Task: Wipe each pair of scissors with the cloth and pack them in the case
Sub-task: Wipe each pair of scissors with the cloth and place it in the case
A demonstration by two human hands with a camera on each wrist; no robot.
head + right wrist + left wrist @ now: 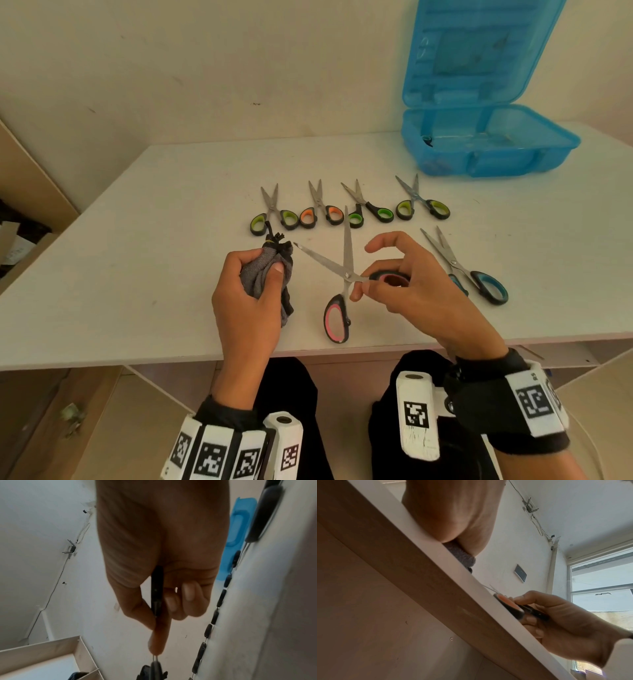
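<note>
Your left hand (251, 291) clenches bunched grey cloth (270, 270); your right hand (407, 291) pinches spread pink-handled steel scissors (337, 274) above white counter (137, 240).

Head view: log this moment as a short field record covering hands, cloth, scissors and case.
left hand: grips the bunched grey cloth above the table
right hand: holds the pink-handled scissors by one handle loop, blades spread wide
back row: four pairs lying on the table, green scissors, orange scissors, second green pair, yellow-green pair
blue-handled scissors: on the table, beside the right hand
case: blue, lid open, at the table's far right; contents unclear
</note>
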